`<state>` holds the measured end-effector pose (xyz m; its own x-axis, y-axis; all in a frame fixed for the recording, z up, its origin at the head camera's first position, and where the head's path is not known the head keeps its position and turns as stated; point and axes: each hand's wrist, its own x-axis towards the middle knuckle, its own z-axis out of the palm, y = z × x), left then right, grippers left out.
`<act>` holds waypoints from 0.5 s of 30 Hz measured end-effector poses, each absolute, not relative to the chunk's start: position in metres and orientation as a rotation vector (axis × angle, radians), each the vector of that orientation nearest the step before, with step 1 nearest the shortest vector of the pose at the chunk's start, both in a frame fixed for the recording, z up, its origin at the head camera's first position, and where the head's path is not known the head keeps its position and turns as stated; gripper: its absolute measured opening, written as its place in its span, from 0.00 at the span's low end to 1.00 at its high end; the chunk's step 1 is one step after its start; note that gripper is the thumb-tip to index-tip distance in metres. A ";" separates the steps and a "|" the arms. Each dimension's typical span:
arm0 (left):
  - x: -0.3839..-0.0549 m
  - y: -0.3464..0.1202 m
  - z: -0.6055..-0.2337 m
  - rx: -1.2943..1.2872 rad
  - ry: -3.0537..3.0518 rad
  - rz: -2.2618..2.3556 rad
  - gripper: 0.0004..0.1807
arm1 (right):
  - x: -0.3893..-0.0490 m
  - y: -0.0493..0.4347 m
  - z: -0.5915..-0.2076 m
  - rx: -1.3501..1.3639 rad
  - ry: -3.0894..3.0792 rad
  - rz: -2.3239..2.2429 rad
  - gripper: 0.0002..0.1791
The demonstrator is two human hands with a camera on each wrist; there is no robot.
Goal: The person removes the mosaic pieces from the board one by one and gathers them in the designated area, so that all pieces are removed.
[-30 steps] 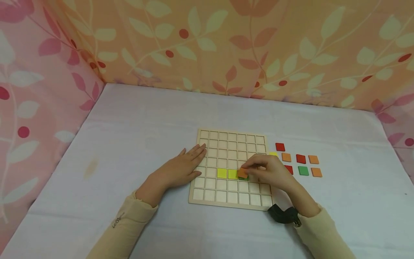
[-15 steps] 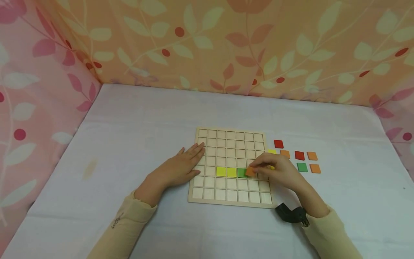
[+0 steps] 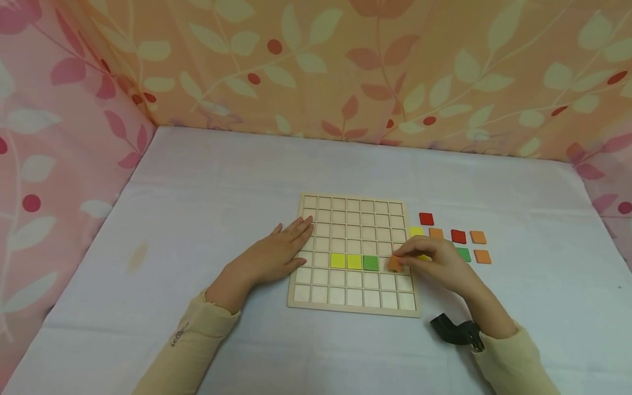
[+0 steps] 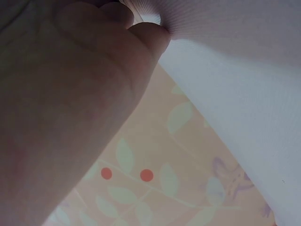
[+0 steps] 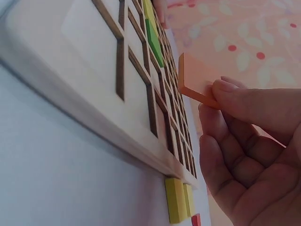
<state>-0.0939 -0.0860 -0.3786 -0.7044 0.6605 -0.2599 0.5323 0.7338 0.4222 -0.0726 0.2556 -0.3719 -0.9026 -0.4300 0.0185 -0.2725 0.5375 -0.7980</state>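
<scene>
My right hand (image 3: 439,264) pinches an orange square tile (image 3: 394,264) between thumb and fingertips, close over the right part of a wooden grid board (image 3: 353,311). In the right wrist view the tile (image 5: 195,82) is tilted and apart from the grid. Two yellow tiles (image 3: 345,261) and a green tile (image 3: 371,263) sit side by side in one row of the board. At the board's left edge my left hand (image 3: 271,255) rests flat, its fingers straight and their tips over the frame. The left wrist view shows mostly the underside of that hand (image 4: 80,94).
Right of the board lie several loose tiles, among them a red tile (image 3: 427,219), an orange tile (image 3: 478,237) and a green tile (image 3: 463,254). Yellow tiles (image 5: 175,200) lie beside the board's edge. A black strap-like device (image 3: 456,332) hangs at my right wrist.
My right hand has carried the orange tile rightward, from above the green tile to over the squares at its right. The green tile now shows fully. My left hand keeps its place.
</scene>
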 end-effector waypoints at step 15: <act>-0.095 -0.087 -0.377 0.920 2.522 0.471 0.38 | -0.071 0.268 -0.367 -0.565 2.673 -1.260 0.09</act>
<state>-0.0946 -0.0872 -0.3767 -0.6966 0.6679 -0.2619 0.5285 0.7246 0.4423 -0.0713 0.2678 -0.3671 -0.9211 -0.3873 0.0389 -0.2765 0.5807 -0.7657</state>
